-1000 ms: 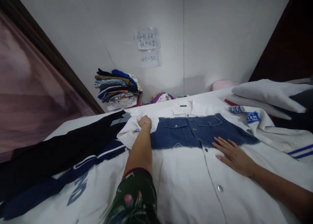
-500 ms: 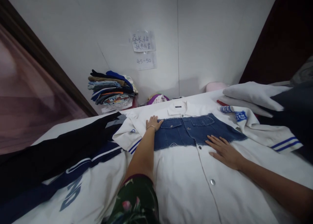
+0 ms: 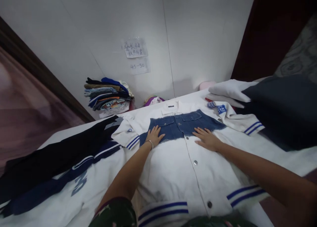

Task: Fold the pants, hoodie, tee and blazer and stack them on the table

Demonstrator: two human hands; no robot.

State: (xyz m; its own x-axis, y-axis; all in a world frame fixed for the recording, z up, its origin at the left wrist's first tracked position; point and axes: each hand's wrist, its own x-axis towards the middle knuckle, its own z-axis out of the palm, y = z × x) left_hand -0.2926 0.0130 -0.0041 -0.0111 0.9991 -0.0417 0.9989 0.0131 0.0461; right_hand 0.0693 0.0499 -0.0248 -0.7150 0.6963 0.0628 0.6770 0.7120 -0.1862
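Observation:
A white jacket (image 3: 170, 169) with a blue denim chest panel (image 3: 184, 124), metal snaps and blue-striped cuffs and hem lies flat, front up, its collar (image 3: 170, 107) away from me. My left hand (image 3: 154, 136) rests palm down with fingers spread on the left part of the denim; a bracelet circles its wrist. On the panel's lower right edge my right hand (image 3: 207, 139) lies flat, fingers apart. Both sleeves are laid out to the sides, the right sleeve (image 3: 237, 118) bearing a blue patch near the shoulder.
Black and navy-white garments (image 3: 81, 167) lie on the table's left side. White and dark clothes (image 3: 277, 105) are heaped at right. Beyond the far edge stand a folded clothes stack (image 3: 109, 95) and a purple-and-white bundle (image 3: 153, 101). Handwritten paper signs (image 3: 136, 47) hang on the wall.
My left hand has slid down from the upper left of the denim towards me. My right hand stays by the panel's lower edge. The view has shifted, and the jacket's striped hem now shows.

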